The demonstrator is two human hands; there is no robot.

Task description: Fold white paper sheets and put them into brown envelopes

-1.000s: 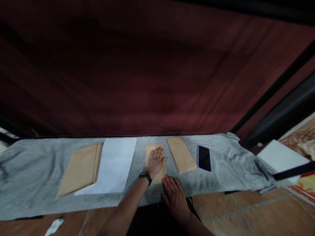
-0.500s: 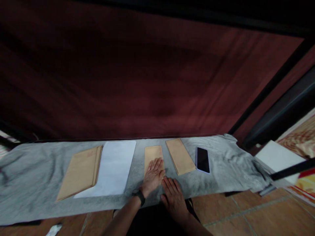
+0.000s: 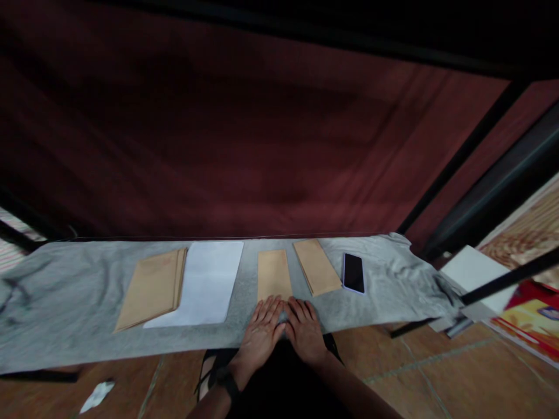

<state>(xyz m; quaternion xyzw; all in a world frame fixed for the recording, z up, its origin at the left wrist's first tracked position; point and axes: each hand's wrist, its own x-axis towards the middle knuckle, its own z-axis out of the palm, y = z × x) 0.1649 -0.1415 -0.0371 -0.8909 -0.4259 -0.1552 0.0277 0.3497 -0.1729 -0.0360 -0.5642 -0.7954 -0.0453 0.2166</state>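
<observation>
A brown envelope (image 3: 273,272) lies flat on the grey cloth, directly in front of me. My left hand (image 3: 261,329) rests palm down with its fingertips at the envelope's near edge, a dark watch (image 3: 227,383) on its wrist. Beside it, my right hand (image 3: 304,329) also lies flat, fingers stretched, at the envelope's near right corner and the cloth. The thumbs almost meet. Neither hand grips anything. To the right sits a small stack of brown envelopes (image 3: 318,266). On the left, white paper (image 3: 213,283) lies partly under a stack of larger brown envelopes (image 3: 151,286).
A phone (image 3: 353,273) with a dark screen lies right of the small envelopes. The grey cloth (image 3: 78,308) covers the narrow surface, backed by a dark red panel (image 3: 262,145). Crumpled white paper (image 3: 98,396) is on the tiled floor. Boxes and a red-yellow package (image 3: 533,320) stand right.
My left hand has slid back toward me off the middle of the envelope, uncovering most of it. My right hand now lies level beside it. The view has shifted slightly.
</observation>
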